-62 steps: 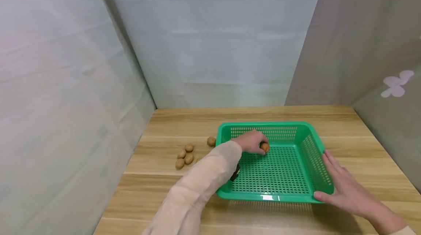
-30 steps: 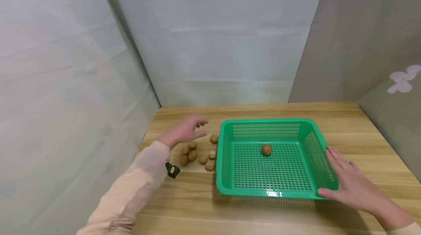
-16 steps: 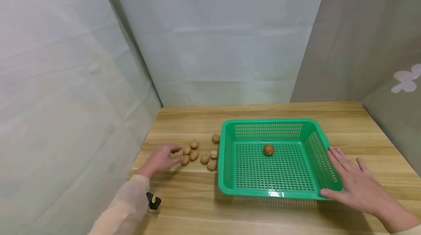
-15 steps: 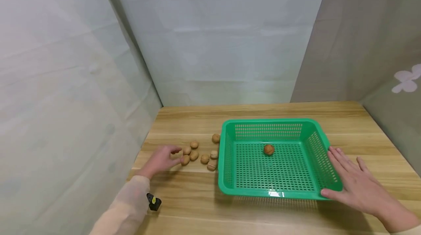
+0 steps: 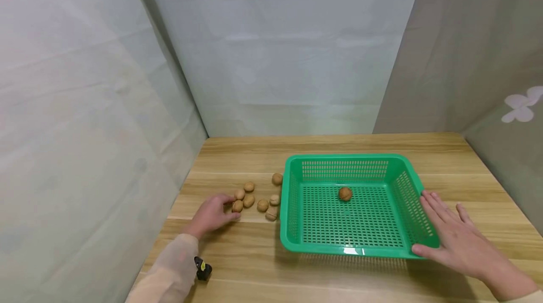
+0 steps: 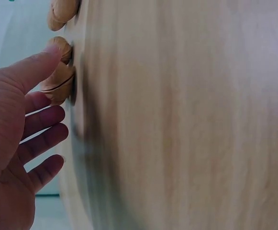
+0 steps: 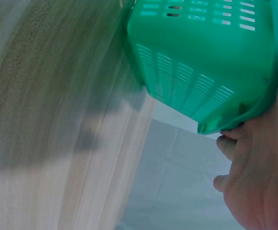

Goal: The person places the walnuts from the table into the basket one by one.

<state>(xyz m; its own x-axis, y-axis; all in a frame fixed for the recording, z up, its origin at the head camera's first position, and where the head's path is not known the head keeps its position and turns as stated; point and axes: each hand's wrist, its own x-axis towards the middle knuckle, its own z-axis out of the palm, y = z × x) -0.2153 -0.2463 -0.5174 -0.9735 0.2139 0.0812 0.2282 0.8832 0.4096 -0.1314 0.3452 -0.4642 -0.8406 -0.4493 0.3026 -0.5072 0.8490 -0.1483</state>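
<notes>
The left hand (image 5: 215, 214) has come away from the basket (image 5: 322, 250), where it let go of a walnut, and has now closed in on the group outside it. Its thumb and forefinger stand on two sides of the nearest walnut (image 5: 237, 207); the fingers are spread and softly bent, not yet pinching as far as can be seen, and whether they touch the shell I cannot tell. Three more nuts (image 5: 249, 200) lie just beyond those fingertips, close together. Farther to that hand's right, against or just beside the basket wall, are another four (image 5: 263, 205). The released walnut (image 5: 345, 194) rests alone on the basket floor, well to the right of the left hand and across the basket from the right hand (image 5: 460, 247). The right hand has stayed by the basket's right side, fingers straight along the outside and thumb on the near rim, seemingly steadying it. Taken together, the work looks to be between one walnut set down and the next taken up: one is in the basket, and eight remain on the table (image 5: 242, 256).
</notes>
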